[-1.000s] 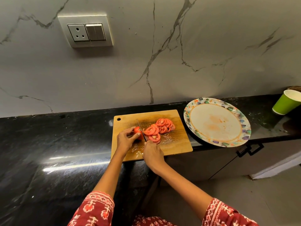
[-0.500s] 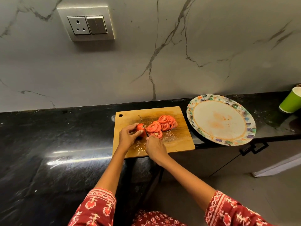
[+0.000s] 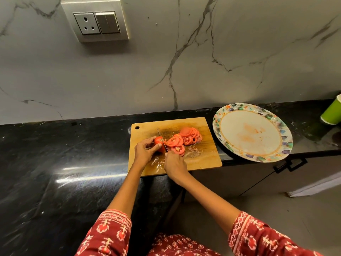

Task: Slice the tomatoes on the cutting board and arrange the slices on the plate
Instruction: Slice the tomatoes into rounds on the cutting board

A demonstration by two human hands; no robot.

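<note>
A wooden cutting board (image 3: 206, 156) lies on the black counter. On it my left hand (image 3: 144, 151) grips the uncut end of a red tomato (image 3: 159, 142). My right hand (image 3: 174, 165) holds a knife (image 3: 162, 138) whose blade stands against the tomato's right side, pointing away from me. A pile of several tomato slices (image 3: 184, 139) lies just right of the blade. The floral-rimmed plate (image 3: 252, 133) sits to the right of the board, holding only faint reddish smears. The knife handle is hidden inside my right hand.
A green cup (image 3: 332, 113) stands at the far right of the black counter (image 3: 64, 154). The plate overhangs the counter's front edge above a cabinet handle (image 3: 289, 164). A socket and switch panel (image 3: 96, 20) is on the marble wall behind.
The knife blade has stayed against the tomato while my hands shifted slightly; the camera has tilted, so the whole scene sits a little higher and to the right.
</note>
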